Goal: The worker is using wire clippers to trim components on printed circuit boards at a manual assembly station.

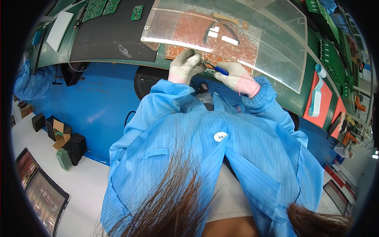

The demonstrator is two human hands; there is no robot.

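Clearly, a blue striped smock takes up the most room, its sleeves reaching forward to the work. Behind it spreads a blue floor, and across the upper part runs a green counter, bent into a curve by the lens. A large transparent cover stands over the middle of the counter, and through it shows a reddish surface strewn with pale scraps. To its left lies a broad black mat.

Both hands, in pale gloves with pink cuffs, meet just at the cover's near edge. The right hand is closed on a blue-handled tool, whose metal end points at the other hand. The left hand has its fingers bent close together by that metal end; whether they pinch some small part, I cannot tell.

Next in size comes a red sheet toward the right end, then a white slab at the far left. A group of green circuit boards sits at the top left. Smaller again is a pale strip lying over the red sheet, and smallest, a single green board by itself on the black mat.
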